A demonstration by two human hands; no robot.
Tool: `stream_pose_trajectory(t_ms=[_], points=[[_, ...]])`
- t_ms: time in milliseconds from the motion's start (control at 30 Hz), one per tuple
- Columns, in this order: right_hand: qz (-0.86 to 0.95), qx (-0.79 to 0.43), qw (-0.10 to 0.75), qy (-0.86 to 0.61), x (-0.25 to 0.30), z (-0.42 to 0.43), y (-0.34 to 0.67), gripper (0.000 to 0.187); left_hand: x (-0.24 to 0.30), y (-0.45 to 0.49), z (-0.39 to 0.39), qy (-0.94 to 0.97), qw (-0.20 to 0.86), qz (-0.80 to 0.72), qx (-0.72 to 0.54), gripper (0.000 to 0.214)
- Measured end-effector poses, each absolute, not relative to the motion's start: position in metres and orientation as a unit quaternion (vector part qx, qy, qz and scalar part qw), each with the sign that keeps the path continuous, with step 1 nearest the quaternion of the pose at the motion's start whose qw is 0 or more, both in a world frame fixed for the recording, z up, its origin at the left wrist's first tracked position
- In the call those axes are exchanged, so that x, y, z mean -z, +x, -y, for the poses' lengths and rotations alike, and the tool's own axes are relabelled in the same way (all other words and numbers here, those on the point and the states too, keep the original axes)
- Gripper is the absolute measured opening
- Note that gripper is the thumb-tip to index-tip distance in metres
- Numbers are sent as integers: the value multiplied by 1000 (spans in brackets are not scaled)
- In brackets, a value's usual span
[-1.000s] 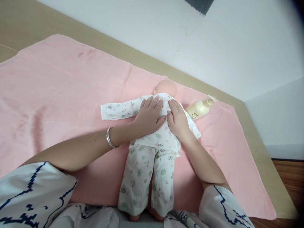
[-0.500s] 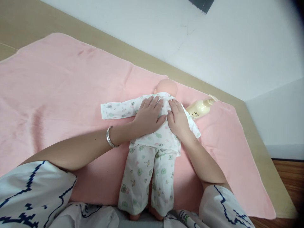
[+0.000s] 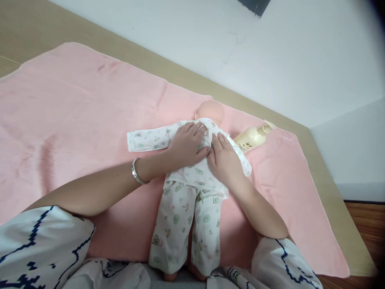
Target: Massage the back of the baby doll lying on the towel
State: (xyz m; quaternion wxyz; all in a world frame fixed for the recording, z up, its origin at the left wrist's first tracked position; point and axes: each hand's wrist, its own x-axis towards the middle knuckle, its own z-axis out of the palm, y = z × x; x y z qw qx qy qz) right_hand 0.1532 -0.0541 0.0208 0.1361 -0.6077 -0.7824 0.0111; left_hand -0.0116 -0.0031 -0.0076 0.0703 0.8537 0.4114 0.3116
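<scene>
A baby doll (image 3: pixel 210 110) lies on a pink blanket (image 3: pixel 75 108), head away from me, dressed in a white printed top (image 3: pixel 195 174) and matching trousers (image 3: pixel 183 224). My left hand (image 3: pixel 186 146), with a silver bracelet on the wrist, lies flat on the doll's upper body with its fingers stretched out. My right hand (image 3: pixel 224 158) lies flat beside it on the doll's right side, fingers together and extended, thumb touching the left hand. One sleeve of the top (image 3: pixel 147 140) stretches out to the left.
A cream-coloured bottle (image 3: pixel 252 138) lies on the blanket just right of the doll. The blanket covers a tan surface (image 3: pixel 333 200) that meets a white wall (image 3: pixel 270 60) behind. Wooden floor (image 3: pixel 367 224) shows at the right. My white patterned sleeves (image 3: pixel 39 245) fill the bottom edge.
Both hands have slid slightly downward over the doll's top, and the fabric near the collar has bunched a little. The doll and bottle have stayed in place.
</scene>
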Motion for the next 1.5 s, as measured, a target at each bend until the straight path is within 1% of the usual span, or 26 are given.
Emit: stream_pose_trajectory(t_ms=[100,200,400,500,700,800,967,1067,1167,1300,1500], points=[[786,-4,127,-605,-26,62,150,56,7,-14,-3,859,76,-395,-315,57],[799,-25,135,-586,-31,56,157,52,7,-15,-1,860,60,-391,-323,57],[801,-108,249,-533,-28,19,184,40,7,-10,20,868,10,-399,-296,51],[788,-112,271,-541,-23,12,185,37,7,-8,22,868,11,-406,-286,50],[780,-57,244,-574,-28,45,164,40,0,-13,7,860,66,-411,-294,52],[781,-58,232,-576,-31,60,155,40,-3,-15,1,854,96,-421,-290,49],[777,-51,241,-579,-25,50,156,41,-1,-10,11,852,57,-442,-274,56],[793,-54,244,-556,-20,38,160,45,1,-6,23,851,29,-453,-264,55],[792,-51,243,-557,-18,31,164,44,1,-4,31,851,21,-457,-259,53],[789,-26,231,-568,-17,30,166,44,-3,-6,28,851,36,-459,-253,53],[786,13,203,-583,-14,46,155,46,-12,-13,10,841,102,-481,-226,57]])
